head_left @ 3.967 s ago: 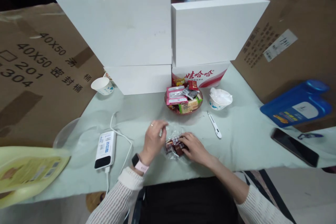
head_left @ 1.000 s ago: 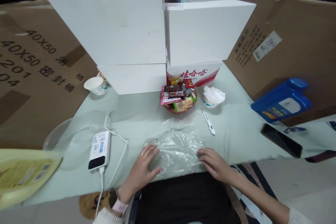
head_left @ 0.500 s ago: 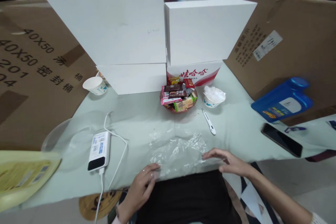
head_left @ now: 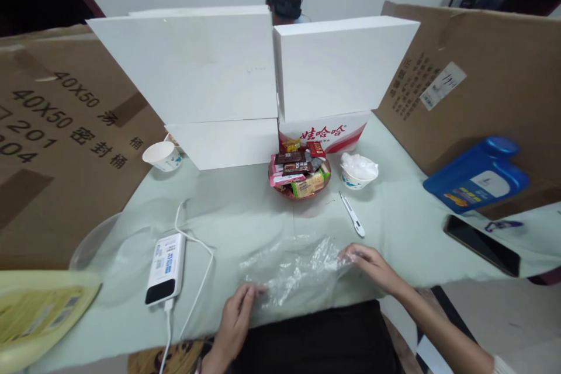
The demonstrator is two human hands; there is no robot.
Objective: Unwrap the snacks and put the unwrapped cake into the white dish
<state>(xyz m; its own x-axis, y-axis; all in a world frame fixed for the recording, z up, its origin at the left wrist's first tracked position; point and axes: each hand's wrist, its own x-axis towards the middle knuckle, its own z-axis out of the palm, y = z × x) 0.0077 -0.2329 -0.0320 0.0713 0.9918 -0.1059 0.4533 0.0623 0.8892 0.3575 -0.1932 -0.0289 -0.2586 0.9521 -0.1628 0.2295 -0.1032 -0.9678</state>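
A crinkled clear plastic bag [head_left: 298, 272] is spread at the near edge of the table. Its left edge is pinched between the thumb and fingers of my left hand [head_left: 235, 315]. My right hand [head_left: 370, 264] grips the bag's right side with the fingertips, partly behind the film. Beyond the bag lies a white utility knife [head_left: 352, 215], apart from both hands. A bowl [head_left: 302, 196] heaped with wrapped snacks [head_left: 298, 168] stands farther back.
White boxes [head_left: 188, 64] form a wall at the back; a person sits behind it. Cardboard [head_left: 65, 140] flanks the sides. Paper bowls [head_left: 163, 156], a power bank [head_left: 165, 269] with a white cable, a yellow pouch [head_left: 44, 315], a blue bottle [head_left: 477, 178] and a phone [head_left: 482, 244] surround the workspace.
My right hand has closed from spread fingers onto the bag's right side, and my left fingers have closed on its left edge. The film is slightly lifted and shifted. The camera view has tilted up.
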